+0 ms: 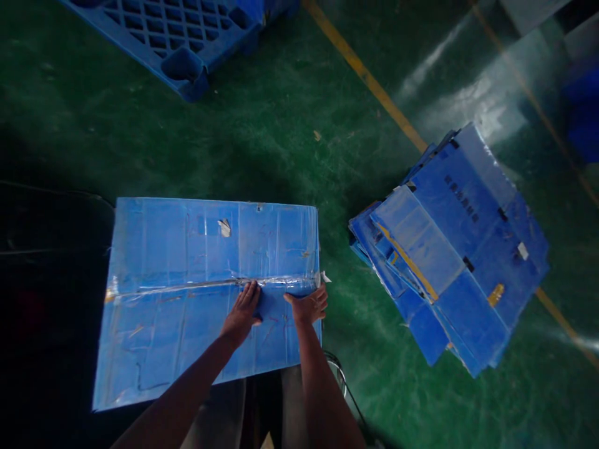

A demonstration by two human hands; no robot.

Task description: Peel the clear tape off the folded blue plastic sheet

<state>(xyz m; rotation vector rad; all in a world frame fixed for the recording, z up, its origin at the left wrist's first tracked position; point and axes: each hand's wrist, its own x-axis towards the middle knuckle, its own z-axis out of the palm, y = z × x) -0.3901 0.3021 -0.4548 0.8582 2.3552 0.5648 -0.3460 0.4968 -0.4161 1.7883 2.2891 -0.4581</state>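
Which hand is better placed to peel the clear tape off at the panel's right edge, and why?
Probably the right hand. It lies flat on the blue panel beside the loose tape end at the right edge; the left hand rests farther in, at the middle of the tape seam.

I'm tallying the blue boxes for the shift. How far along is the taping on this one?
Done: clear tape already runs along the centre seam of the blue box. In hand: left hand and right hand press near the seam's right end. Left: the flattened blue sheets stacked on the green floor.
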